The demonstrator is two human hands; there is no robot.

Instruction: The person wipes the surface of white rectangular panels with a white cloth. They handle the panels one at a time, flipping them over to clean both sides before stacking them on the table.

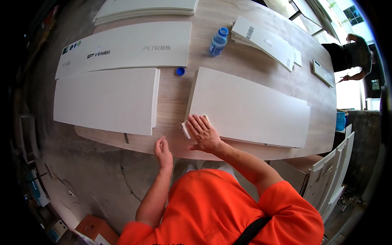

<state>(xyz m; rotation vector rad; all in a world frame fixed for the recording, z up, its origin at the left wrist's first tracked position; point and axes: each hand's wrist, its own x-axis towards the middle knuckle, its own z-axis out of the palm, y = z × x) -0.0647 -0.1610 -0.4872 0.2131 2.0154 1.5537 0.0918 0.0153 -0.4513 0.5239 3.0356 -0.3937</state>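
Orange shirt [216, 204] sits below right hand [206, 135] (flat over white cloth [185, 130]).

Daylight from right; opening [350, 94] there blown white, person [354, 53] before it dark. Tabletop [173, 106] bright, shadows soft; white panel [245, 108] pale, low-contrast. Floor [102, 171] dimmer. Straight edges bow toward blackened fisheye rim.

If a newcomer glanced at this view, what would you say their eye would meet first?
Probably the bright orange shirt at bottom centre, then the wearer's right hand lying flat over a white cloth-like piece at the near left corner of a white rectangular panel. The bluish clear plastic bottle standing beyond that panel, on the pale wood-grain table, would likely come next.
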